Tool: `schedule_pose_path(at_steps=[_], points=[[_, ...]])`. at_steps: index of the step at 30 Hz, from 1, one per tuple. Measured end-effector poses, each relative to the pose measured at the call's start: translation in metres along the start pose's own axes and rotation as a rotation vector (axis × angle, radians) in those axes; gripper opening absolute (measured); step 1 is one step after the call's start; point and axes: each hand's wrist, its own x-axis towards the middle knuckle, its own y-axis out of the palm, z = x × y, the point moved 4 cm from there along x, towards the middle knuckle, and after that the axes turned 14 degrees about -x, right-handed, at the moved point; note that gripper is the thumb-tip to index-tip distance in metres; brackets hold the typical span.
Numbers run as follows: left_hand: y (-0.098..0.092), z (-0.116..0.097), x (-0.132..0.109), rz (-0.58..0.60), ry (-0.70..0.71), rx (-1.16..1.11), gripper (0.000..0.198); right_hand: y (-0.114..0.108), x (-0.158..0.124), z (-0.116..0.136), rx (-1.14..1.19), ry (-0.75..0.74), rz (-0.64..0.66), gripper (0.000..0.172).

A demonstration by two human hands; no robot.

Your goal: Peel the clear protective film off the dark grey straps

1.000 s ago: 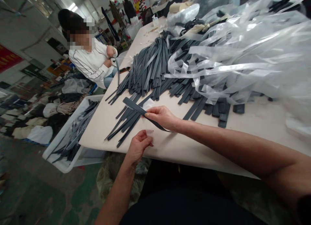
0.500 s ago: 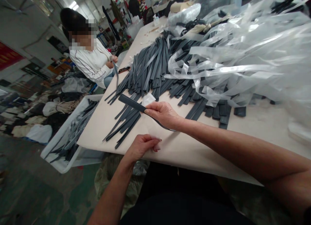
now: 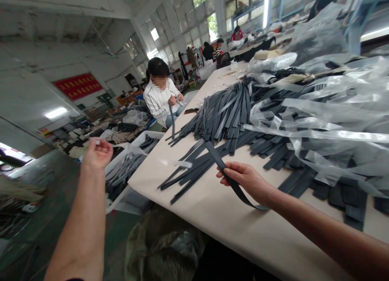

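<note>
My right hand [image 3: 244, 179] is closed on a dark grey strap [image 3: 221, 164] just above the beige table [image 3: 219, 220]. One end of the strap points up and left. The other end curves under my wrist. My left hand [image 3: 97, 152] is raised far out to the left, over the floor, pinched on the end of a clear plastic film strip [image 3: 146, 156]. The film stretches from that hand toward the strap. A small fan of bare grey straps [image 3: 185, 171] lies on the table to the left of my right hand.
A big heap of grey straps [image 3: 225, 115] and loose clear film [image 3: 328, 111] covers the table's right and far side. A white bin [image 3: 127, 167] with straps stands on the floor left of the table. A seated person in a white top [image 3: 161, 101] handles a strap. A bag [image 3: 164, 244] sits below the table edge.
My left hand swung up and far out to the left, drawing the clear film off the strap. My right hand stayed on the strap. My head lifted, showing more of the hall.
</note>
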Motion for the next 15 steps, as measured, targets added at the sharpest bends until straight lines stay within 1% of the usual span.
schedule_pose_path(at_steps=[1,2,3,4,5,6,7,8,10,12,13,14,15], points=[[0.006,-0.024,0.008,0.011,0.077,-0.069,0.034,0.001,-0.001,0.001,-0.011,-0.001,0.012,0.050],[0.010,-0.042,0.011,0.041,0.140,-0.137,0.033,0.002,-0.002,0.003,-0.022,-0.003,0.023,0.051],[0.012,-0.051,0.010,0.086,0.174,-0.205,0.031,0.003,-0.003,0.004,-0.032,-0.006,0.034,0.050],[0.012,-0.052,0.006,0.135,0.179,-0.267,0.028,0.004,-0.005,0.006,-0.044,-0.007,0.049,0.050],[0.009,-0.044,-0.001,0.172,0.157,-0.311,0.025,0.006,-0.006,0.008,-0.056,-0.007,0.066,0.049],[0.003,-0.027,-0.011,0.187,0.102,-0.328,0.024,0.008,-0.008,0.009,-0.071,-0.004,0.087,0.048],[-0.005,-0.001,-0.022,0.179,0.014,-0.327,0.025,0.010,-0.010,0.010,-0.095,0.000,0.112,0.047],[-0.016,0.029,-0.035,0.153,-0.078,-0.301,0.026,0.013,-0.011,0.010,-0.131,0.006,0.140,0.045],[-0.041,0.100,-0.068,0.080,-0.389,-0.253,0.029,0.019,-0.015,0.010,-0.240,0.016,0.182,0.041],[-0.065,0.160,-0.102,-0.022,-0.577,-0.258,0.029,0.025,-0.019,0.009,-0.381,0.013,0.204,0.033],[-0.073,0.182,-0.117,-0.042,-0.626,-0.259,0.029,0.027,-0.020,0.009,-0.452,0.005,0.209,0.029],[-0.079,0.199,-0.131,-0.061,-0.659,-0.266,0.030,0.029,-0.021,0.009,-0.518,-0.005,0.213,0.026],[-0.083,0.211,-0.141,-0.068,-0.679,-0.272,0.031,0.030,-0.022,0.009,-0.581,-0.017,0.216,0.025]])
